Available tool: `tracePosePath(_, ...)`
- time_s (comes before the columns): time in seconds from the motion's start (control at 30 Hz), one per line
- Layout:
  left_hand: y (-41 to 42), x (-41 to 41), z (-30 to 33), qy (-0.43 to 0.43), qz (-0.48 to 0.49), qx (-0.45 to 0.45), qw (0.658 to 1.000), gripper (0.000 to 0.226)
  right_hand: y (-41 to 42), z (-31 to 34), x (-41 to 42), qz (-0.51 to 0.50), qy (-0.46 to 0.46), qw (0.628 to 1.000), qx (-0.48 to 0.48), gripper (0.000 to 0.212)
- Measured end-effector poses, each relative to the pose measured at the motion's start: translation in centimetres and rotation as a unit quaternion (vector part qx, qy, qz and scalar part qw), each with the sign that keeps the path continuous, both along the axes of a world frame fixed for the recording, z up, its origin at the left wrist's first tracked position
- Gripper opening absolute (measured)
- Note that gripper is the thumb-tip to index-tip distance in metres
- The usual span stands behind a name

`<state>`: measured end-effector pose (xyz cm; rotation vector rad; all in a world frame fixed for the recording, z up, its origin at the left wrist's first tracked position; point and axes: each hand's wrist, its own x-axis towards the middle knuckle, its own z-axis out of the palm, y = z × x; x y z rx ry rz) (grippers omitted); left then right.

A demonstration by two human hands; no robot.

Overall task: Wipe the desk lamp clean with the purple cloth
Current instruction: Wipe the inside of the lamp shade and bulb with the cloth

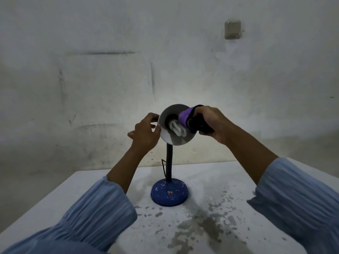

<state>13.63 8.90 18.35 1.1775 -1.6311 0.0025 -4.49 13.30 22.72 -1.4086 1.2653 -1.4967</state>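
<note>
Mid-wipe: left hand (pixel 146 132) pinching lamp shade (pixel 176 125) rim at 9 o'clock, right hand (pixel 212 123) gripping purple cloth (pixel 184 118) inside at 2 o'clock; neck (pixel 169 162), base (pixel 169 192) apparently pending.

Dim, grainy room; a soft pale glow brightens the wall (pixel 183 85) behind the lamp shade (pixel 177 124), corners darken, and wide-angle bending curves the edges.

R hand (pixel 212 123) presses cloth (pixel 184 118) inside lamp shade (pixel 169 136).
</note>
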Motion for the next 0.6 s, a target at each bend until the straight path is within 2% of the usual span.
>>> tracePosePath(0.07, 0.0, 0.1, 0.1, -0.003, -0.006, 0.002, 1.0, 0.02, -0.6, 0.2, 0.2, -0.01, 0.058, 0.998, -0.018, 0.009)
tracePosePath(0.2, -0.1, 0.1, 0.2, -0.009, -0.012, 0.006, 1.0, 0.019, -2.1, -0.2, 2.6, -0.065, 0.137, 0.985, -0.077, 0.028)
tracePosePath(0.33, 0.1, 0.5, 0.2, -0.014, -0.021, 0.011, 1.0, 0.018, -2.5, -0.6, 5.4, -0.055, 0.163, 0.979, -0.108, 0.043)
tracePosePath(0.53, 0.2, 1.5, 0.3, -0.041, -0.023, 0.021, 0.999, 0.021, -1.9, 0.4, 4.9, 0.027, 0.248, 0.96, -0.127, 0.036)
tracePosePath(0.6, 0.4, 1.3, 0.3, -0.043, -0.023, 0.022, 0.999, 0.02, -1.7, 0.8, 4.3, 0.028, 0.214, 0.971, -0.106, 0.032)
